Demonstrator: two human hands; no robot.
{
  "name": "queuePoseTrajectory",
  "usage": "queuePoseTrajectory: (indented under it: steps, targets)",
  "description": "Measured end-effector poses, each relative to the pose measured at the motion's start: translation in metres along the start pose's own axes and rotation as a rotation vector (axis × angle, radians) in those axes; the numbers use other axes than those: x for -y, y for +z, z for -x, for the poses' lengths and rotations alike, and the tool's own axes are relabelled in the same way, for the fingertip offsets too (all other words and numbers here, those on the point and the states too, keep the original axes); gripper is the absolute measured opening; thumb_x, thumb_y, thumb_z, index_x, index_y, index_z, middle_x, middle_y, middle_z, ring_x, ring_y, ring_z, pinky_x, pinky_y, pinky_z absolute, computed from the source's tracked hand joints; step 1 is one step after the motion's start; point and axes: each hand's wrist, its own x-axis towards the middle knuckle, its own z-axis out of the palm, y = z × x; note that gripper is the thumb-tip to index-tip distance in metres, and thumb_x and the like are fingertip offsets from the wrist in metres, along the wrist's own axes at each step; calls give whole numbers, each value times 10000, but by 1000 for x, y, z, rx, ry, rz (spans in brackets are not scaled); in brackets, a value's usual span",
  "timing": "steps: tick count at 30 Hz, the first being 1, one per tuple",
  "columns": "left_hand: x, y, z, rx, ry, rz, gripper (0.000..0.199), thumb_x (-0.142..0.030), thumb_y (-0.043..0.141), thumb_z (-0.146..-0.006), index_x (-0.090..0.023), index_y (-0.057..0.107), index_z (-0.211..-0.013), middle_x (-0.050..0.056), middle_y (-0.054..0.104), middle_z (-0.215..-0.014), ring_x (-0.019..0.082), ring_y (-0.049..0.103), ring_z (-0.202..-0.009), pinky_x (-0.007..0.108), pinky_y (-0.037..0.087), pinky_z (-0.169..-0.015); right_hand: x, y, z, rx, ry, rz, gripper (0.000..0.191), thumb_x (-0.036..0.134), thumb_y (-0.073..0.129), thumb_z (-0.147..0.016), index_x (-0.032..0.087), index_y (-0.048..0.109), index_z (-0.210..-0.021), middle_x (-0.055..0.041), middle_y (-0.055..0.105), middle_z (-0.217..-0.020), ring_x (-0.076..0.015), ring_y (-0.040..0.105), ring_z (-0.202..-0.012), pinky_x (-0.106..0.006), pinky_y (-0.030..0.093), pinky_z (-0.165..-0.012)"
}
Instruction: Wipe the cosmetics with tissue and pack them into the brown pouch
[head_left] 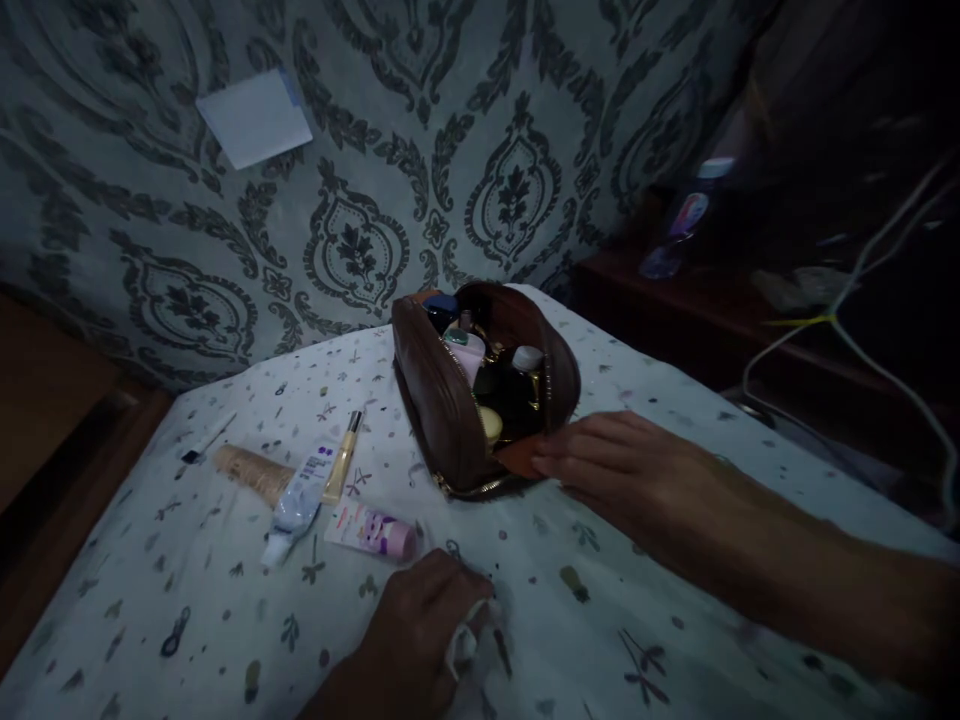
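An unzipped brown makeup bag (pixel 427 390) stands on the patterned sheet. Inside it are a dark blue item (pixel 441 312), a pale pink container (pixel 466 355), a white-capped bottle (pixel 528 358) and a yellow round item (pixel 491 425). My right hand (pixel 619 460) pinches the orange-brown flap (pixel 521 457) at the bag's near right end. Lower down, my left hand (pixel 416 620) is closed on a crumpled white cloth or tissue (pixel 466 640). Just beyond it lies a purple-capped tube (pixel 371 530).
Left of the bag lie a white squeeze tube (pixel 304 495), a tan tube (pixel 255 472), a slim gold tube (pixel 343 458) and a small brush (pixel 210 438). A patterned wall (pixel 360 240) rises behind. A clear bottle (pixel 686 220) and white cables (pixel 862 355) are at the right.
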Motion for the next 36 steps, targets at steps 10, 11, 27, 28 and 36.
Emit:
queuePoseTrajectory:
  steps: [10,11,27,28,36]
  targets:
    - [5,7,1,-48,39,7,200,-225,418,-956,-137,569,-1052,103,647,-805,199,585,-711,292,452,-570,8,14,9,-186,-17,2,353,9,478,-907,202,625,-1163,-56,740,-1051,-192,670,-1008,-319,587,-808]
    - [3,4,0,-18,15,-1,188,-190,436,-933,-135,571,-1052,104,652,-826,201,590,-731,296,466,-588,7,15,7,-199,-10,0,332,25,477,-920,211,626,-1151,-50,739,-1040,-186,673,-985,-311,586,-794]
    - [-11,-61,24,53,-100,-296,374,-21,443,-796,-116,583,-1130,111,657,-900,227,619,-859,335,538,-723,75,51,-15,-322,60,-301,287,149,530,-940,298,596,-1177,-49,706,-982,-194,696,-864,-315,567,-740]
    - [-8,-65,30,-9,-132,-285,367,-24,443,-815,-124,579,-1141,116,657,-926,231,618,-889,340,535,-740,86,61,-18,-244,71,-371,283,162,508,-949,286,588,-1189,-49,700,-1022,-193,696,-906,-305,570,-752]
    - [5,-71,51,-308,-296,-183,301,-82,453,-893,-176,561,-1158,89,646,-1029,205,610,-990,351,523,-875,126,143,-43,48,281,-251,414,181,615,-831,160,586,-1243,-134,656,-1089,-299,614,-1024,-438,550,-860]
